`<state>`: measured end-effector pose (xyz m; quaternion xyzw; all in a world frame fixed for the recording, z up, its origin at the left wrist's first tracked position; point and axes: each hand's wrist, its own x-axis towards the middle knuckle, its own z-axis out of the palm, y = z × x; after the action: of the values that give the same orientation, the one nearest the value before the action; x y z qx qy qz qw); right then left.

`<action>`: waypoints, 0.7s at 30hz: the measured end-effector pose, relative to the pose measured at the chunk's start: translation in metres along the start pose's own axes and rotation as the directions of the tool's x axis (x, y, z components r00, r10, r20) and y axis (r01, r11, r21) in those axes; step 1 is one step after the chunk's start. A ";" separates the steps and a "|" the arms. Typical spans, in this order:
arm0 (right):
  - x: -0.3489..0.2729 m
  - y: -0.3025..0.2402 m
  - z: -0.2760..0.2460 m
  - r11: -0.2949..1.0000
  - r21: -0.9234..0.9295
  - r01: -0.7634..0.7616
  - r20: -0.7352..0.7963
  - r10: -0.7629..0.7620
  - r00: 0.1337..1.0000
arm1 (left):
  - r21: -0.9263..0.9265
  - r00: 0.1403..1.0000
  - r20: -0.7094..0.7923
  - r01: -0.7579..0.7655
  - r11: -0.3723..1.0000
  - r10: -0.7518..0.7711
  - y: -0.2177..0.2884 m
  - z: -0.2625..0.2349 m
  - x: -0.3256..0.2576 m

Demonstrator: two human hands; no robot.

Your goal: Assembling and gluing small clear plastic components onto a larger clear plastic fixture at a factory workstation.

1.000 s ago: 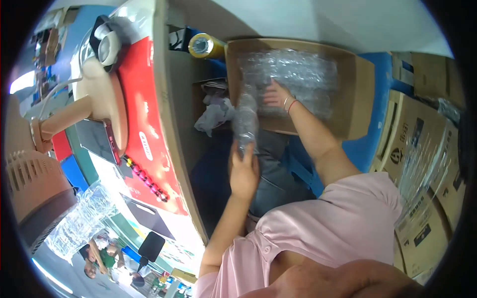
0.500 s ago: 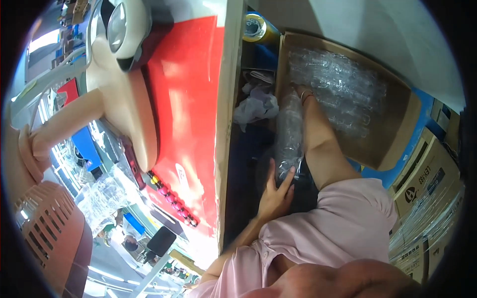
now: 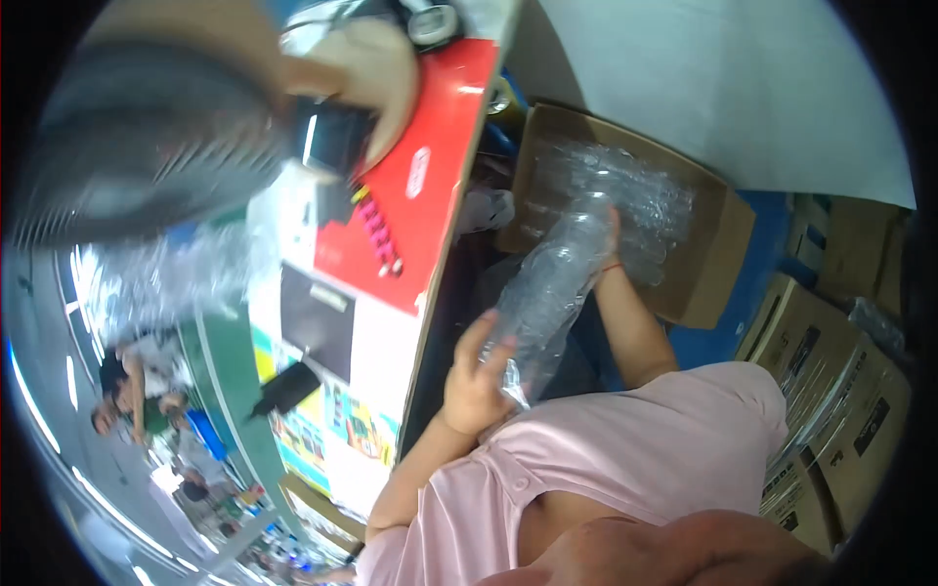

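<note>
A long clear plastic-wrapped bundle (image 3: 552, 283) is held slantwise in front of my body; what it contains is hard to make out. My left hand (image 3: 479, 376) grips its near end, with the fingers over the crinkled wrap. My right hand (image 3: 612, 239) is closed on the far end from the right side, its fingers partly hidden by the bundle. Beyond the hands sits an open cardboard box (image 3: 718, 293) with several similar clear bundles (image 3: 635, 186) lying in it.
On my left stands a table with a red sheet (image 3: 445, 127), a row of coloured beads (image 3: 374, 230) and a blurred fan (image 3: 156, 146). A white crumpled bag (image 3: 486, 210) lies below the table edge. Stacked cartons (image 3: 821, 391) stand at right. People work far left.
The bundle has been lifted toward me and tilted, with both hands moving along with it. The head view has turned, so the table and box appear shifted.
</note>
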<state>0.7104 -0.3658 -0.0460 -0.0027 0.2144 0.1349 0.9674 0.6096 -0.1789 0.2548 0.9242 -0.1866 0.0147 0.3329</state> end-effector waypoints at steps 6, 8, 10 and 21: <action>-0.128 -0.009 0.206 0.874 -0.294 0.387 0.213 -0.335 0.918 | -0.289 0.915 -0.400 -0.179 0.940 0.051 0.045 -0.092 -0.081; -0.169 0.002 0.259 0.777 -0.377 0.504 0.312 -0.406 0.859 | -0.165 0.870 -0.491 -0.059 0.985 -0.031 0.072 -0.117 -0.113; -0.213 0.016 0.302 0.726 -0.393 0.565 0.428 -0.400 0.811 | -0.518 0.683 -0.605 0.054 0.854 -0.410 0.100 -0.113 -0.156; -0.280 0.199 0.341 0.913 -0.385 -0.135 0.790 0.402 0.463 | -0.478 0.083 -0.643 -0.820 0.314 -0.762 0.125 -0.194 -0.345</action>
<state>0.5555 -0.2252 0.3901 -0.0325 -0.3139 0.2979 0.9009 0.2631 -0.0319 0.4296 0.2020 0.1029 0.5336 0.8148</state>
